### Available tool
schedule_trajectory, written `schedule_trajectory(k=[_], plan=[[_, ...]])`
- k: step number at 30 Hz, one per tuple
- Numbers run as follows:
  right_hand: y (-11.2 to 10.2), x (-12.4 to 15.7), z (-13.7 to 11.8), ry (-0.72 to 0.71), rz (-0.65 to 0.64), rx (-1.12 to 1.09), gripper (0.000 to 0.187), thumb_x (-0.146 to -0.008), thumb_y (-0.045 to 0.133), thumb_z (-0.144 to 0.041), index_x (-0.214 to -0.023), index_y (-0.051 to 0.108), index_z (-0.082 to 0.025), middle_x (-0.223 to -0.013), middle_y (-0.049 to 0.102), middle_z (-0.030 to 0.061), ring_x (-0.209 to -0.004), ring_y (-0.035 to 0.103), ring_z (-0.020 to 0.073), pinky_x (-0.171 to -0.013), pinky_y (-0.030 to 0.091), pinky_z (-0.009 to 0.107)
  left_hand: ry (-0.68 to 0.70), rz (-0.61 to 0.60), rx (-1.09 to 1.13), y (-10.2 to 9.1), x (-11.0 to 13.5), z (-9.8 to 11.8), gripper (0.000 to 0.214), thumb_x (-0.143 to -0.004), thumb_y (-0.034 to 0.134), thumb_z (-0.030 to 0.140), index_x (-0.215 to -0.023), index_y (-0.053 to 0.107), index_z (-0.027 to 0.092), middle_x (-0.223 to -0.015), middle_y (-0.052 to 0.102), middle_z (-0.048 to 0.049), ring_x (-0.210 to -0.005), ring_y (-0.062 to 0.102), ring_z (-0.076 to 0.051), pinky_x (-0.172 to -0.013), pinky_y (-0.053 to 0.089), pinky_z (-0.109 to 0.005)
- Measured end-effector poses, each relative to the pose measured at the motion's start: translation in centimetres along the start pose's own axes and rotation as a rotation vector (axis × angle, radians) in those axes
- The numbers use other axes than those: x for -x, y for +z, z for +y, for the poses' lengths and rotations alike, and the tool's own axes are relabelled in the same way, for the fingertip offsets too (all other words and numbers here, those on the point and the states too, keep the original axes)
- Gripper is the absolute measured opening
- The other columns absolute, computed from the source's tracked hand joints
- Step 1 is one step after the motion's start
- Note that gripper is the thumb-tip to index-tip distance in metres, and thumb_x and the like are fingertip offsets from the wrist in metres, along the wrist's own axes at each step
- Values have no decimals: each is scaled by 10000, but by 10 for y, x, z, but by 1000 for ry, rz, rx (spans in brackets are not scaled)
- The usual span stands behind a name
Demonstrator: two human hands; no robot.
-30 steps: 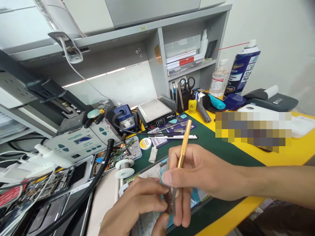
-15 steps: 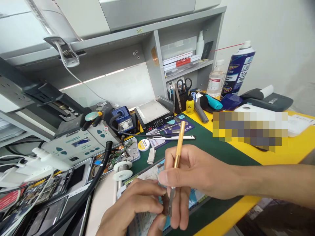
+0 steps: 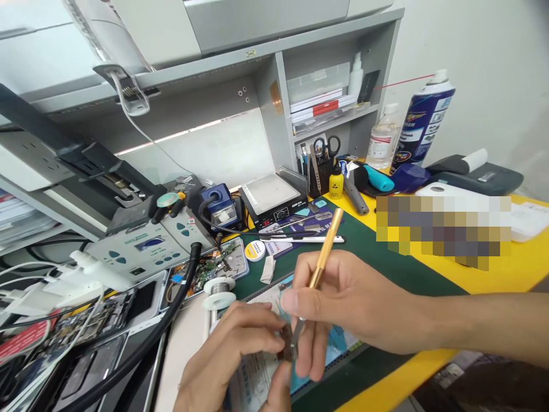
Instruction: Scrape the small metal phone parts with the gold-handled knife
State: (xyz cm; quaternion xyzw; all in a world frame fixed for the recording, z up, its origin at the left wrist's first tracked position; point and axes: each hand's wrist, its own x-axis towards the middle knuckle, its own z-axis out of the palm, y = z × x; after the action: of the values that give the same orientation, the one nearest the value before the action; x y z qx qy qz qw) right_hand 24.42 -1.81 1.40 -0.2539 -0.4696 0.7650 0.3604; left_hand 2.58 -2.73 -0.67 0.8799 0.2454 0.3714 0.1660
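My right hand [image 3: 338, 303] grips a gold-handled blade tool [image 3: 325, 250] like a pen, its flat metal tip pointing down at a small dark part [image 3: 285, 343]. That part is pinched between the thumb and fingers of my left hand [image 3: 234, 355], low in the view. Both hands hover over a printed blue-and-white sheet [image 3: 261, 375] lying on the green mat [image 3: 377, 252]. The part is mostly hidden by my fingers.
A black hose [image 3: 171, 320] curves across the left. Behind it sit a grey control station [image 3: 141, 249], opened phones [image 3: 77, 326], a solder spool [image 3: 218, 293], a flux tin [image 3: 256, 250] and a hot plate [image 3: 272, 197]. Spray can [image 3: 424, 123], bottles and a tool holder [image 3: 319, 166] stand at the back right.
The gold handle has tilted further to the right and the blade tip has shifted slightly against the part. Both hands stay in about the same place.
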Motion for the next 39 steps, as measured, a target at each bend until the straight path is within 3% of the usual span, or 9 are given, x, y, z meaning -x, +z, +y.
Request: schedule_trajectory(k=[5,8,11,14,17,20,24,34,39], plan=[[4,7,4,-190,193,178,234,-880,752,-375,-845,620,-185,-676,727,13,-625,704,139,-617,585,240,4,119,-162,1,2,-1,316,-776,659,29,-1027,581,204,-998,678,-81,-950,689,-202,-810,614,-318],[2,10,8,-374,197,445,193,-922,706,-324,-802,711,-174,-720,722,36,-681,676,145,-647,550,242,8,138,-179,2,2,1,314,-774,658,22,-1021,577,199,-992,669,-76,-926,682,-187,-784,606,-299],[-1,11,10,-436,191,513,328,-1006,577,-373,-788,716,-171,-753,695,47,-714,675,155,-667,536,260,12,194,-240,2,3,1,295,-776,656,35,-1010,582,198,-993,668,-67,-930,674,-177,-851,590,-323],[-4,11,8,-399,207,471,523,-1062,420,-449,-673,632,-172,-785,661,62,-814,675,176,-774,528,289,36,250,-360,3,4,-1,283,-762,674,54,-998,598,190,-967,674,-62,-947,669,-190,-924,566,-367],[-4,10,4,-216,213,502,542,-1056,363,-535,-719,596,-181,-677,595,24,-685,606,150,-680,486,275,58,303,-447,4,6,-2,308,-734,702,68,-1006,609,180,-948,678,-63,-950,662,-206,-931,562,-390],[-1,11,2,-25,205,584,422,-1008,479,-563,-827,576,-195,-569,430,-58,-526,432,107,-525,370,239,57,354,-488,7,7,-2,339,-723,713,80,-1031,605,171,-939,685,-62,-950,662,-210,-937,557,-399],[2,10,5,21,179,686,299,-925,664,-490,-895,597,-201,-606,238,-95,-527,226,90,-469,221,239,61,364,-534,10,5,0,362,-739,705,105,-1078,596,170,-931,696,-61,-947,677,-216,-924,556,-393],[-2,4,11,26,207,720,229,-955,606,-345,-794,616,-183,-583,244,-89,-531,230,90,-480,219,246,-58,458,-463,23,2,11,323,-799,693,146,-1108,617,205,-959,694,-65,-964,672,-237,-935,547,-409],[-3,6,9,91,167,703,253,-908,655,-399,-773,617,-189,-551,252,-92,-509,241,86,-469,239,235,-238,271,-187,10,5,11,330,-821,655,211,-1149,616,218,-994,684,-63,-886,675,-198,-727,582,-292]])
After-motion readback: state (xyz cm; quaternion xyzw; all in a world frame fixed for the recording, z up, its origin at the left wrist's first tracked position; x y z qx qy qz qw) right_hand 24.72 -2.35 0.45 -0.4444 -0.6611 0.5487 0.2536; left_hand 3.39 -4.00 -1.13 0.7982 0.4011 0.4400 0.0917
